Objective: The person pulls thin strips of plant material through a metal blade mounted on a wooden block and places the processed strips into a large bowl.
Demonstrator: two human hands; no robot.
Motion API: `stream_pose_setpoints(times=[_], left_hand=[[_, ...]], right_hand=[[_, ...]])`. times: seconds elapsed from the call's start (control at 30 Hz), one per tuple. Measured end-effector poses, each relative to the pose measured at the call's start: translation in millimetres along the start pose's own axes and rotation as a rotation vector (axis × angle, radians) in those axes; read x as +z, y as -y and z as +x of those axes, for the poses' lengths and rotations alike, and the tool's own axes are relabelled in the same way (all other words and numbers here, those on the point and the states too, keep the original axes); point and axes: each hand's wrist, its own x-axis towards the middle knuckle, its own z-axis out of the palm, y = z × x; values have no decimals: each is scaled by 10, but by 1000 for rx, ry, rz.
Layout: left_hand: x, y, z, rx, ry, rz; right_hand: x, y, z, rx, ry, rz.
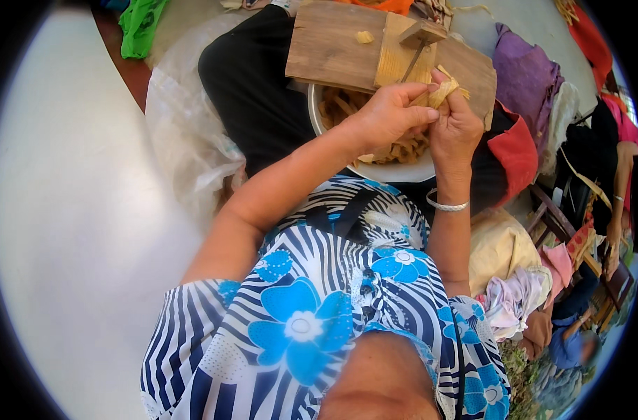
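Both my hands meet above the right side of a wooden board, around a small piece of folded, pale yellow flat strips [443, 92]. My left hand [394, 117] pinches its near side between thumb and fingers. My right hand [456, 131] is closed around its other side, with strip ends poking out past the fingers. The wooden board [333, 43] lies across a white basin [315, 112] holding many curled brownish strips [405, 150]. A wooden block [422, 33] on a thin metal rod [413, 63] stands on the board. One yellow scrap [364, 37] rests on the board's left half.
Clear plastic sheeting [193, 119] lies left of my black-trousered leg [238, 77]. A green plastic bag [140, 28] is at upper left. Purple cloth [525, 70], red cloth [513, 150] and a beige bundle [504, 245] crowd the right. Another person's arm [621, 189] shows at far right.
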Motion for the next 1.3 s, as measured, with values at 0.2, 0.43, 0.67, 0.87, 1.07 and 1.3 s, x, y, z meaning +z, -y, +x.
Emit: stream_pose_setpoints(times=[0.2, 0.43, 0.67, 0.87, 1.07, 1.3], left_hand=[[-157, 74, 34, -182, 66, 43], [-201, 238, -56, 561, -249, 1307], [-170, 401, -113, 748, -228, 1025], [-40, 116, -167, 510, -140, 890], [-34, 77, -30, 172, -186, 629], [-123, 109, -249, -57, -113, 298]], right_hand=[[-119, 51, 52, -66, 54, -233], [-62, -311, -256, 410, 418, 247], [-98, -212, -378, 1001, 500, 1477], [-81, -105, -303, 473, 356, 652], [-101, 64, -208, 152, 104, 328], [-134, -154, -12, 249, -44, 430]])
